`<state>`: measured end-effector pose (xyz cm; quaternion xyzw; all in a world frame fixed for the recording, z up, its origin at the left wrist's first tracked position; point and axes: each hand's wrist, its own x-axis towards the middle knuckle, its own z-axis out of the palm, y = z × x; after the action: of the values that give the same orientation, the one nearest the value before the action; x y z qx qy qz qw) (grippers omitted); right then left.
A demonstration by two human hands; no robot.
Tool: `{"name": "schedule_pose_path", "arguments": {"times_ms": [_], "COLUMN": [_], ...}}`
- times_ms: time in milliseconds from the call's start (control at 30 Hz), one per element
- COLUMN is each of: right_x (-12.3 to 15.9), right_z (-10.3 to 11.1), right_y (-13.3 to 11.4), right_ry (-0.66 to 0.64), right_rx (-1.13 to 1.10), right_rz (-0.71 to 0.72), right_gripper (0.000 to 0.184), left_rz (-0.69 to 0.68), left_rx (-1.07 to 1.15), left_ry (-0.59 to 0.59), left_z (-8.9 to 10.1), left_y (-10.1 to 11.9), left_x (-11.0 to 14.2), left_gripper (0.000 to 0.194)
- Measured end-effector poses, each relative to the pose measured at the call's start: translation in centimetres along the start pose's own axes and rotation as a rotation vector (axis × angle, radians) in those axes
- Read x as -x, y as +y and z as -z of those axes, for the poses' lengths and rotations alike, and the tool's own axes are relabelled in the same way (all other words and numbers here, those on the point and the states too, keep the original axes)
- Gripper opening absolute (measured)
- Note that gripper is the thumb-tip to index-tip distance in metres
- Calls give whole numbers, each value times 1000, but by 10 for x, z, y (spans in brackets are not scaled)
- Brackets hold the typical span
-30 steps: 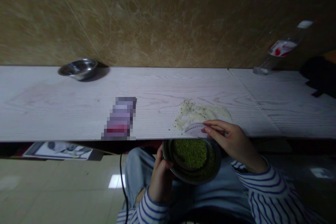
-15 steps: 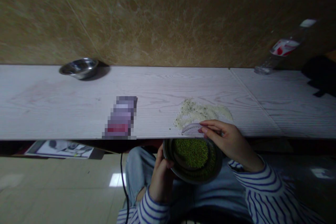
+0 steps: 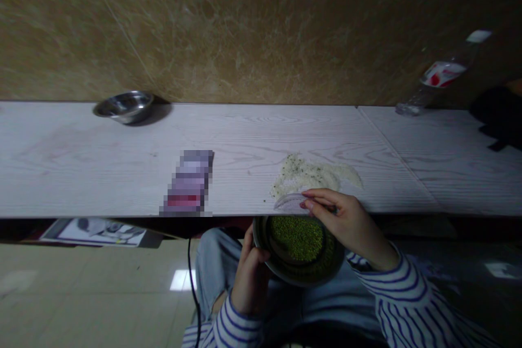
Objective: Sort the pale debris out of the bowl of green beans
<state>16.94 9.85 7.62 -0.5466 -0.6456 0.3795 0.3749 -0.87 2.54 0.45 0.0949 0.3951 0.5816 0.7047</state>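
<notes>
My left hand [image 3: 253,269] grips the left side of a round metal bowl [image 3: 285,276], thumb over its rim. Small green beans [image 3: 299,236], which look like mung beans, cover its bottom. The bowl is over my lap, tucked against the front edge of the table. In my right hand [image 3: 345,217], a thin pale disc-like piece [image 3: 289,203] with a curved edge is pinched between thumb and fingers; its exact kind is unclear. It lies low over the tabletop edge, just in front of a spread of white grains [image 3: 322,174] flecked with dark green bits.
An empty steel bowl [image 3: 125,107] stands by the wall at the back left. A blurred-out flat phone-like object [image 3: 190,182] lies near the front edge. A clear plastic bottle [image 3: 442,75] and a dark bundle [image 3: 497,114] are at right. A black cable [image 3: 192,283] hangs below.
My right hand has slid slightly left with the pale piece along the table edge. The left hand and the bowl of green beans are almost unmoved.
</notes>
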Motion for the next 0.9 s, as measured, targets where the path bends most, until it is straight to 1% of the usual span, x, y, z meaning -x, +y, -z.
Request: {"name": "schedule_pose_path", "arguments": {"times_ms": [100, 233, 300, 433, 533, 800, 900], "right_x": [-2, -2, -1, 1, 0, -8, -9], "right_z": [3, 9, 6, -5, -7, 13, 15], "right_y": [3, 3, 1, -1, 1, 6, 3], "right_ry": [56, 129, 127, 66, 76, 195, 213], "right_rx": [-5, -17, -17, -7, -4, 16, 20], "right_rz": [-17, -53, -52, -19, -30, -89, -80], "right_gripper": [25, 27, 26, 24, 25, 28, 27], "left_rz": [-5, 5, 8, 5, 3, -2, -5], "left_rx": [2, 6, 14, 22, 10, 8, -6], "left_ry": [-14, 8, 2, -19, -16, 2, 5], "left_z": [1, 2, 3, 4, 3, 0, 0], "left_y": [-1, -2, -3, -3, -1, 0, 0], "left_x": [0, -1, -2, -2, -1, -1, -1], "left_gripper": [58, 60, 59, 57, 57, 58, 58]}}
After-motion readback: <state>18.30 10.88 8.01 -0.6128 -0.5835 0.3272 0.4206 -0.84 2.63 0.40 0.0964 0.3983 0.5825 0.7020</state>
